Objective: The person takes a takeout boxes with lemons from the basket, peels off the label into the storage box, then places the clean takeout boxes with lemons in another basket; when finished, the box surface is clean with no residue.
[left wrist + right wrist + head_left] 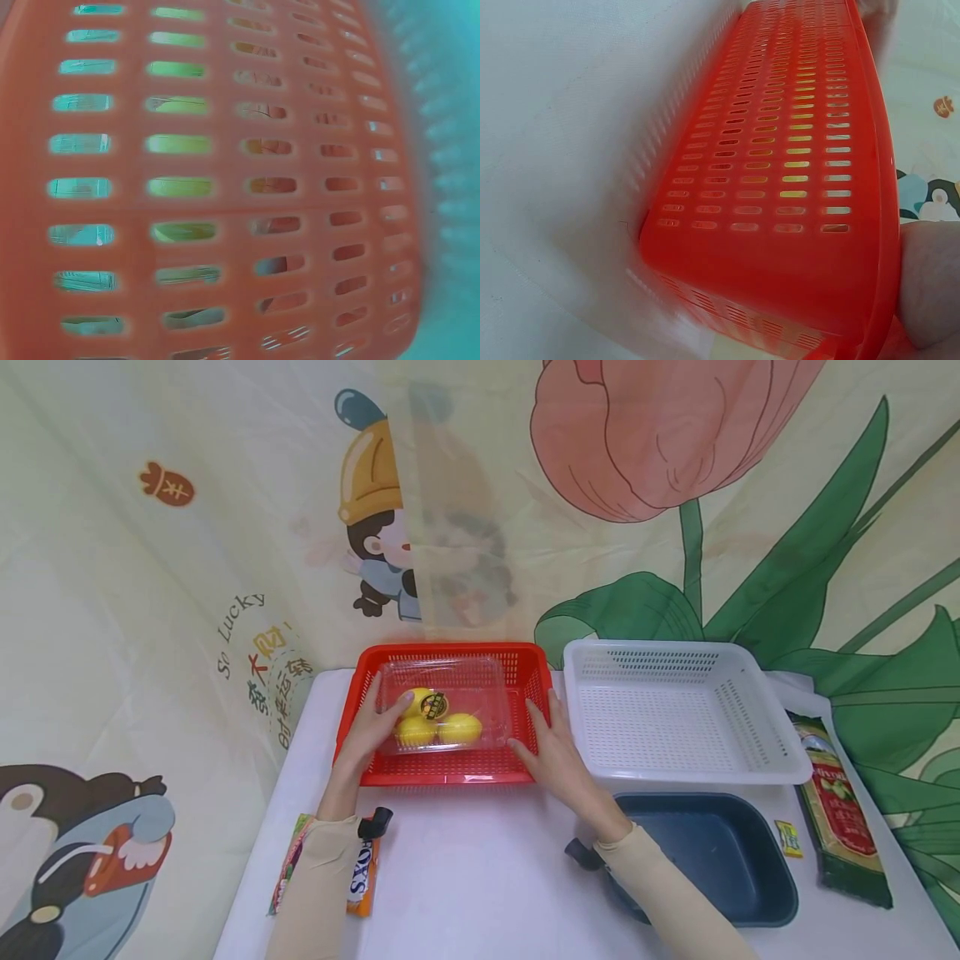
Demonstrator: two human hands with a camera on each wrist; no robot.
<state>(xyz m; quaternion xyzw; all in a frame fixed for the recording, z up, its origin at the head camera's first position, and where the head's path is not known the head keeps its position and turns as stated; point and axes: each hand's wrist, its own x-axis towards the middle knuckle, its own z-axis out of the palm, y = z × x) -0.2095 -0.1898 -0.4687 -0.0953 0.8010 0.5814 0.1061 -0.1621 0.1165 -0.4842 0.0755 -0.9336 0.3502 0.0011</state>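
A red slotted basket holds a clear plastic box with several yellow lemons inside and a dark round sticker on it. My left hand grips the box's left end, its thumb over the lid and its fingers along the side. Over the basket's right end, my right hand has its fingers spread, the thumb close to the box's right corner. The basket's slotted wall fills the left wrist view. In the right wrist view, part of my right hand shows beside the rim.
Right of the red basket stands a white slotted basket, with a dark blue basin in front. A red and green package and small yellow packet lie far right. Snack packs lie under the left forearm. A printed curtain hangs behind.
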